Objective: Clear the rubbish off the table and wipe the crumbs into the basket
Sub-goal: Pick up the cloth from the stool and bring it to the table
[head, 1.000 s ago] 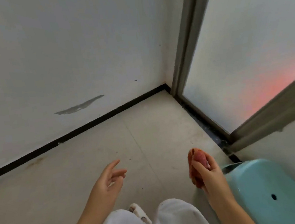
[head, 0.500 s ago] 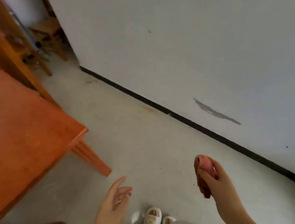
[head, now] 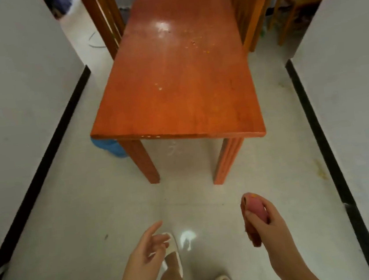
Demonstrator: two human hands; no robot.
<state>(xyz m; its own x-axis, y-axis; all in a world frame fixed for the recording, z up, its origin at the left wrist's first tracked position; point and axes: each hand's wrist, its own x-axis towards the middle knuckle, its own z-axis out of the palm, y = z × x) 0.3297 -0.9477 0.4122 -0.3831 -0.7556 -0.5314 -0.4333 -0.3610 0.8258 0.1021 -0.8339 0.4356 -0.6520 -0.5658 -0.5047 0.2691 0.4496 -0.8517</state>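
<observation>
An orange-brown wooden table [head: 175, 108] stands ahead of me in a narrow room. Small pale crumbs [head: 193, 43] lie scattered on its far right part, and a few more [head: 158, 86] near its middle. My right hand [head: 267, 227] is low at the right, shut on a pink and reddish cloth [head: 254, 212] bunched in the fingers. My left hand [head: 145, 252] hangs open and empty above the floor, well short of the table. A blue bag or basket [head: 108, 146] peeks out behind the table's near left leg, mostly hidden.
White walls with black skirting close in on both sides. Wooden chairs [head: 103, 20] [head: 253, 5] stand at the table's far left and far right, and a wooden stool [head: 294, 0] sits at the back right. My slippered feet [head: 173, 254] are on the pale tiled floor.
The view has swung left from a corner with a glass door and a turquoise stool, past the wall, to face the table. Both hands keep their pose; the cloth stays in my right hand.
</observation>
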